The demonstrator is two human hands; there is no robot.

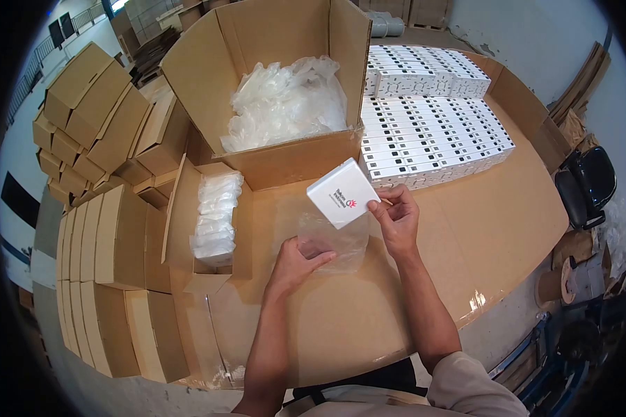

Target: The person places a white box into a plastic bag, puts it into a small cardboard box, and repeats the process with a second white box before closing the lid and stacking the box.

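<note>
A small white square box with dark print and a red mark is pinched at its right edge by my right hand, tilted above the cardboard surface. My left hand holds a clear plastic bag between thumb and fingers, just below the box. The bag spreads flat behind and under the white box. To the left, an open narrow carton holds a row of white items wrapped in clear plastic.
A large open carton full of loose clear bags stands at the back. Stacked white boxes fill the back right. Brown cartons are piled along the left. A black chair stands at the right.
</note>
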